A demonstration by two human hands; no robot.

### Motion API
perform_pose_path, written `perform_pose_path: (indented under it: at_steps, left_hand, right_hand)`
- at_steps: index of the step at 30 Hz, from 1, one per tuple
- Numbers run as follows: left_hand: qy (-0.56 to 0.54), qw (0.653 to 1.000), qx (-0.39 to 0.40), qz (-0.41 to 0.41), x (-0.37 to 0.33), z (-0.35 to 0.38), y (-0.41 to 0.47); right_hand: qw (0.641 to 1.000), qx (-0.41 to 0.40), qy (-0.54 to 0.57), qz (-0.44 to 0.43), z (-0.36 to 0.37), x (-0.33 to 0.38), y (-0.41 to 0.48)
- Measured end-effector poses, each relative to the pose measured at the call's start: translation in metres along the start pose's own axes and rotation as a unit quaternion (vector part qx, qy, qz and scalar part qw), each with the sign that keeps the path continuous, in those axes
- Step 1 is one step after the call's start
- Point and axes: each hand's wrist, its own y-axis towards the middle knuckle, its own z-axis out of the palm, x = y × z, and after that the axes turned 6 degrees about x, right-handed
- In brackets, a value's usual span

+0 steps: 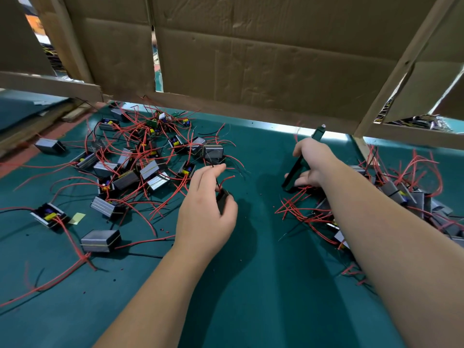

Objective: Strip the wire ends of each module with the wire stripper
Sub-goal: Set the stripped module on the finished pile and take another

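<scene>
nearest, two bare forearms are stretched across the green worktop (263, 285). the left hand (204, 214) is curled round a small dark module (223, 198): the casing is wrapped by its fingers, while thumb and forefinger are raised towards the module's red wire (226, 179), which rises at twelve o'clock from the palm (whether that wire is actually pinched cannot be told). at two o'clock from it, well apart, the right hand (315, 163) is closed round the black handles of the wire stripper (292, 173), whose far end is pointed up at one o'clock. a loose module (100, 241) is seen at nine o'clock of the left hand. a tangled heap of modules (140, 162) is spread at ten o'clock, and a second pile (406, 197) is banked at three o'clock, beside the right forearm. beyond, a cardboard wall (251, 51) is held in a wooden frame (391, 79).
</scene>
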Motion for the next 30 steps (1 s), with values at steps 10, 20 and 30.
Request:
perform_pose_path:
  at_steps: [10, 20, 30]
  left_hand:
    - [-0.007, 1.000, -0.001, 0.006, -0.001, -0.001, 0.000]
    - [-0.021, 0.999, 0.027, 0.001, -0.007, -0.006, -0.002]
    - [-0.043, 0.999, 0.021, 0.003, -0.006, -0.004, -0.002]
  right_hand:
    - [0.996, 0.080, 0.013, -0.032, 0.010, 0.002, -0.019]
    - [0.953, 0.269, 0.019, -0.135, 0.041, 0.020, -0.047]
    - [0.982, 0.180, 0.055, -0.019, 0.042, -0.024, -0.043]
